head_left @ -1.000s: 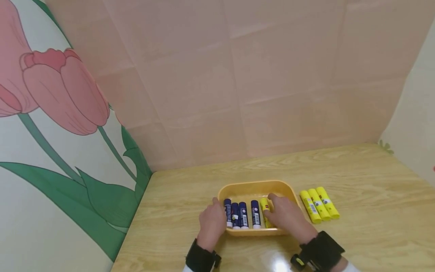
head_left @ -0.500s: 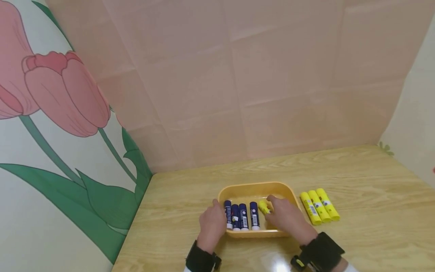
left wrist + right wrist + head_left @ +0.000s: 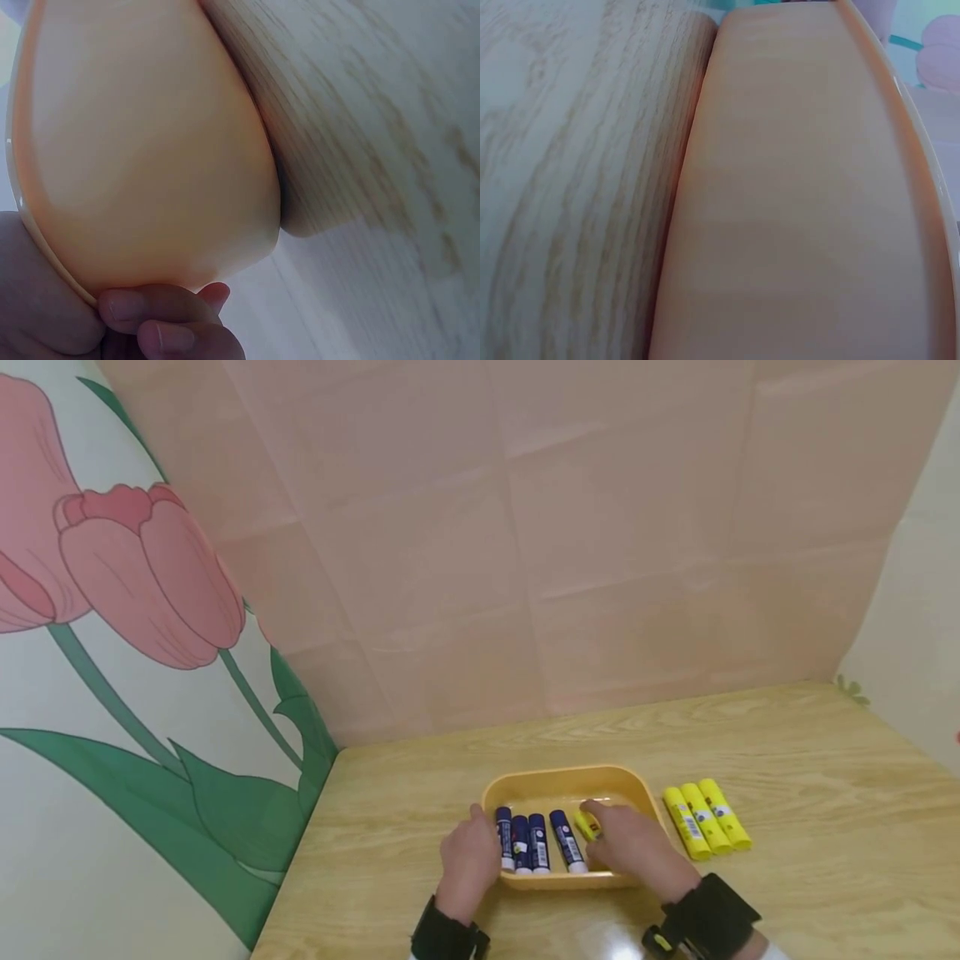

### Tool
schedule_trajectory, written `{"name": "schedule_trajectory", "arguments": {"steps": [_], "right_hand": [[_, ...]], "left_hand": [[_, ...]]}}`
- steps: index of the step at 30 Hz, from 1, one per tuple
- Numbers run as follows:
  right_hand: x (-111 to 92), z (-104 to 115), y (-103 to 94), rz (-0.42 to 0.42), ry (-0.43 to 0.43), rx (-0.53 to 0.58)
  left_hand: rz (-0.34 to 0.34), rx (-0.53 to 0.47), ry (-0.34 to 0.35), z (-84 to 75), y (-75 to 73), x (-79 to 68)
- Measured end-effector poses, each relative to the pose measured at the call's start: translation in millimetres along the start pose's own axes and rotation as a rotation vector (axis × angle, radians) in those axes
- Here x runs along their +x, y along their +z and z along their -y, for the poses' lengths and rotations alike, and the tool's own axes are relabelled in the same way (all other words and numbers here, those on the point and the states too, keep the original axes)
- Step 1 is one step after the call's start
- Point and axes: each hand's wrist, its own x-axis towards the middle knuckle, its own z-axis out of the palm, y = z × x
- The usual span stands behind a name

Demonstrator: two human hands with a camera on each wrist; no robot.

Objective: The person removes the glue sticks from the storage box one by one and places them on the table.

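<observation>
My left hand (image 3: 471, 852) grips the left rim of a yellow-orange plastic tray (image 3: 558, 773). In the left wrist view, curled fingers (image 3: 169, 337) lie against the tray's outer wall (image 3: 157, 165). Over the tray's right part, my right hand (image 3: 633, 843) pinches a yellow glue stick (image 3: 587, 825), which is mostly hidden by the fingers. A navy glue stick (image 3: 567, 841) with a white end lies slanted just left of it. Several more navy glue sticks (image 3: 521, 843) lie side by side near the left wall. Only the tray's outer wall (image 3: 795, 187) and the table show in the right wrist view; the right hand is out of sight there.
Three yellow glue sticks (image 3: 705, 818) lie in a row on the wood-grain table (image 3: 825, 777), right of the tray. A pinkish-brown sheet (image 3: 562, 552) covers the back wall, and a tulip-painted wall (image 3: 142, 693) stands at the left.
The yellow glue stick has turned within my right hand, from lying lengthwise beside the navy ones. The nearest navy stick has swung from straight to slanted. My left hand stays on the rim.
</observation>
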Motion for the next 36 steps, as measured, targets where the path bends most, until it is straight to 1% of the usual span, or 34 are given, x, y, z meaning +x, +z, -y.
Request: {"name": "schedule_trajectory", "arguments": {"steps": [3, 8, 12, 16, 18, 23, 28, 32, 36], "right_hand": [[-0.7, -0.3, -0.1, -0.015, -0.009, 0.0], [-1.0, -0.7, 0.0, -0.043, -0.01, 0.013], [-0.7, 0.5, -0.8, -0.039, 0.015, 0.027], [-0.8, 2.6, -2.8, -0.054, 0.039, 0.034], [-1.0, 3.2, -4.0, -0.064, 0.046, 0.028], [-2.7, 2.8, -8.9, -0.057, 0.074, 0.047], [-7.6, 2.7, -17.8, -0.088, 0.069, 0.083], [-13.8, 3.3, -30.0, -0.103, 0.044, 0.11], [-19.4, 3.6, -41.6, -0.102, 0.043, 0.115]], "left_hand": [[0.004, -0.005, -0.005, -0.2, 0.8, -0.2], [-0.017, 0.0, 0.002, 0.4, 2.7, -0.4], [-0.015, -0.003, 0.002, 1.1, 3.3, -0.6], [-0.005, -0.008, 0.0, 1.4, 2.7, -0.5], [-0.006, -0.01, 0.001, 1.9, 3.0, -0.1], [-0.018, -0.011, 0.008, 2.3, 3.1, -0.4], [-0.017, -0.013, 0.006, 2.2, 3.7, -0.9], [-0.014, -0.018, 0.002, 1.9, 3.5, -1.0], [-0.019, -0.018, 0.003, 1.7, 3.1, -0.8]]}}
